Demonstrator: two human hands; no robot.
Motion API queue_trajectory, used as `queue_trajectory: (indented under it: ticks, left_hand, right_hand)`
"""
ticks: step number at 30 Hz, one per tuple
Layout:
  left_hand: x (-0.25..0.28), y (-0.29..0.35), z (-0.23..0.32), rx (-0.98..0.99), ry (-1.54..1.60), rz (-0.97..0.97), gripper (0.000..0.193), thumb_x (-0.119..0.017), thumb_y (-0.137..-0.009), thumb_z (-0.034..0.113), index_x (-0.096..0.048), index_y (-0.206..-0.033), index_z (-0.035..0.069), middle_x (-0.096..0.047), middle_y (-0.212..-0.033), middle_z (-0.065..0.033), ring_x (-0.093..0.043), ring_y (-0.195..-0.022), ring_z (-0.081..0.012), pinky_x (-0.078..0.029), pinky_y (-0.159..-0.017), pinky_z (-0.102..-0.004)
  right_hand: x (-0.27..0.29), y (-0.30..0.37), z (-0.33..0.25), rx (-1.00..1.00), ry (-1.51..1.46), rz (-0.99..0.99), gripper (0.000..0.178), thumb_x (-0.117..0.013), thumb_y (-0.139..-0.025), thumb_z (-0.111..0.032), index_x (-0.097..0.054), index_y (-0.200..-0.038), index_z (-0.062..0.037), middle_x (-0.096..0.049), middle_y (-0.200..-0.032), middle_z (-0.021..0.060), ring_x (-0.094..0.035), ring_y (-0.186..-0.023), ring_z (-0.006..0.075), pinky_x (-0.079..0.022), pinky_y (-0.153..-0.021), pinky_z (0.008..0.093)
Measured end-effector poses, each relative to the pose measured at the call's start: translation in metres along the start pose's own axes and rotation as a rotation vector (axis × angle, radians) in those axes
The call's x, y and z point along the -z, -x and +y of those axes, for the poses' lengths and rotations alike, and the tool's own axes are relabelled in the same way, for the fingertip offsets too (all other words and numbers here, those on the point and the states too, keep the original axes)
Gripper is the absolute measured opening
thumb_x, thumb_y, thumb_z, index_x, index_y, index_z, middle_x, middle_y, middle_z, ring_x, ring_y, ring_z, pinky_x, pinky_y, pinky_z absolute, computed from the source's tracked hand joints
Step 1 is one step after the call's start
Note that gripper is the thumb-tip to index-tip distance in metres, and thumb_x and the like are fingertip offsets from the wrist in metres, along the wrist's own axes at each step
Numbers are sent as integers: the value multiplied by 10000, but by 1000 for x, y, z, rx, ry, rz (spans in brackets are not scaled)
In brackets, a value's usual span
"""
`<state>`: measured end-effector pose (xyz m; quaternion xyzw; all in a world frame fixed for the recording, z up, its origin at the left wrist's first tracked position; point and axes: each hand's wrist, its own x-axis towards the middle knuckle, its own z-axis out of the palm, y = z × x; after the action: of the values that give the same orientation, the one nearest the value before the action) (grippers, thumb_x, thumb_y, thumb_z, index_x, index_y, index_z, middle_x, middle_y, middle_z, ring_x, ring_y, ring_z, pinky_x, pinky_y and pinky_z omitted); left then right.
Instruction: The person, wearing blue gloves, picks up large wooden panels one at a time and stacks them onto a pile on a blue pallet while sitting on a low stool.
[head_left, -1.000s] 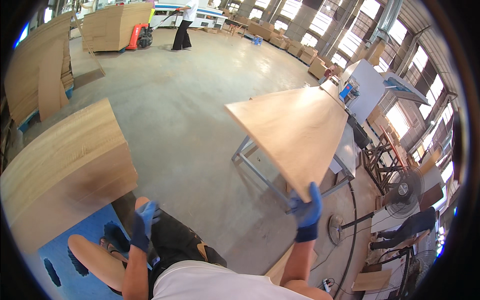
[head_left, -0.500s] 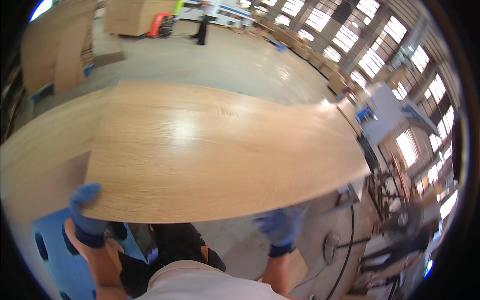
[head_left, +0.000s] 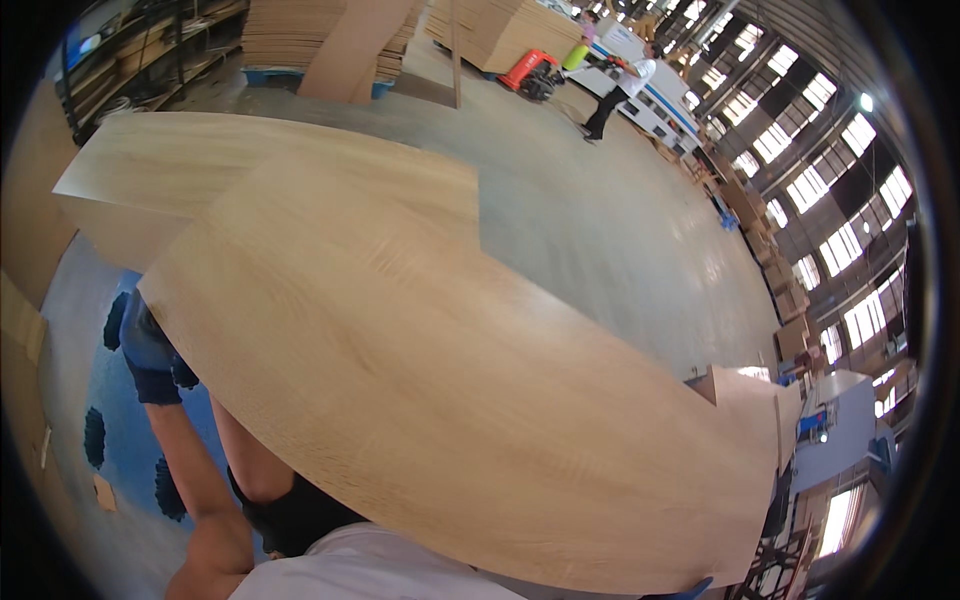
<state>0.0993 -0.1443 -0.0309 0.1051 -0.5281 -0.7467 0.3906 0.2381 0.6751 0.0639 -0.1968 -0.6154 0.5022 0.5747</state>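
Observation:
A long light wood-grain panel point(head_left: 450, 370) stretches in front of me, slanting from the left down to the lower right. My left hand point(head_left: 148, 335), in a blue glove with a dark cuff, grips its near left corner, the fingers partly hidden by the panel. Of my right hand point(head_left: 688, 592), only a bit of blue glove shows over the near edge at the lower right, where it holds the panel; the rest is hidden. Behind and partly under the panel lies another wood-grain board point(head_left: 180, 150), apparently on a stack.
Blue sheeting with dark patches point(head_left: 135, 430) lies on the floor at my left. Stacked brown boards point(head_left: 320, 40) and a shelf rack point(head_left: 160, 60) stand at the back left. A person point(head_left: 620, 90) stands near a red pallet truck point(head_left: 530, 72). Machinery point(head_left: 835, 425) is at far right.
My view has swung left. The panel has turned, its right end now nearer me and lower. My right hand has gone mostly out of sight; my left hand stays at the corner.

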Motion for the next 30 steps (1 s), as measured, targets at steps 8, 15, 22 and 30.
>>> queue_trajectory:
  ticks: [8, 15, 22, 30]
  left_hand:
    - [164, -56, -46, 34, 112, 171, 351, -434, -848, 213, -485, -1095, -33, -550, -1071, -119, -527, -984, -223, -408, -867, -332]
    - [209, -126, -46, 148, 311, 333, 384, -457, -848, 235, -467, -1135, -20, -534, -1102, -122, -521, -995, -222, -396, -896, -313]
    - [99, -124, -90, 219, 127, 452, 362, -613, -770, 276, -523, -1047, 60, -580, -942, -53, -573, -804, -196, -482, -714, -346]
    - [78, -160, -117, 380, -260, 640, 424, -644, -716, 405, -546, -996, 102, -574, -843, -32, -538, -639, -171, -440, -524, -315]
  right_hand:
    - [-90, 68, 8, 59, -32, -388, 433, -396, -865, -289, -440, -1200, -17, -513, -1147, 125, -514, -1007, 270, -348, -930, 437]
    - [-278, 192, -39, -868, -788, -666, 388, -493, -818, -216, -452, -1155, -28, -504, -1136, 118, -477, -1051, 276, -377, -901, 435]
    - [-381, 353, 9, -1527, -748, -1193, 359, -457, -860, -319, -463, -1099, -50, -549, -1076, 114, -530, -959, 252, -424, -829, 380]
    - [-406, 287, 65, -1237, -359, -921, 314, -455, -855, -394, -498, -1026, -134, -570, -997, 48, -567, -827, 170, -475, -678, 302]
